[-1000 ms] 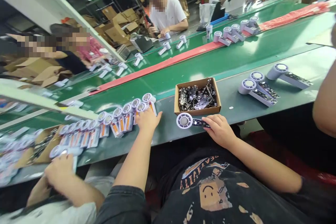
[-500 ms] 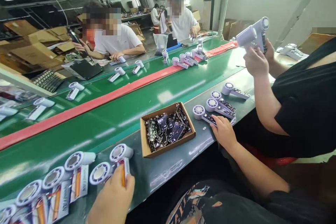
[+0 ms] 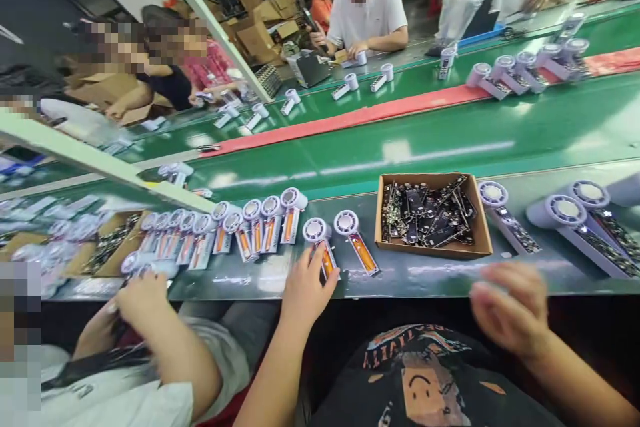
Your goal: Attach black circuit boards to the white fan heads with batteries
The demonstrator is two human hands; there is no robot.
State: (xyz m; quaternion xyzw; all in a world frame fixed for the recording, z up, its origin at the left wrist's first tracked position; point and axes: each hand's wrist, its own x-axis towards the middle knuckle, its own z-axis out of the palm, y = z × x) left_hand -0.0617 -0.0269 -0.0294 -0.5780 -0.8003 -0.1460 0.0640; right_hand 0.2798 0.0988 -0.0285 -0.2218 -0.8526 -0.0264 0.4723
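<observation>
My left hand (image 3: 309, 285) is on the handle of a white handheld fan (image 3: 315, 230), thumb at one side and fingers over its orange battery. Just right of it lies another fan with a round grille and an orange battery (image 3: 363, 253) in its opened handle. My right hand (image 3: 513, 307), blurred, hovers by the bench edge with loosely bent fingers apart from the thumb; I see nothing in it. Beyond that hand, a fan with a dark circuit board (image 3: 515, 227) along its handle rests on the bench.
A cardboard box (image 3: 435, 251) of loose circuit boards stands on the bench (image 3: 280, 273). Several battery-fitted fans (image 3: 253, 210) line up leftward. More board-fitted fans (image 3: 565, 210) lie right. A green conveyor (image 3: 350, 153) runs behind. A co-worker's hands (image 3: 143, 293) work at left.
My view has swung left. My right hand has come off the board-fitted fan and drawn back toward me. My left hand stays at the battery-fitted fans.
</observation>
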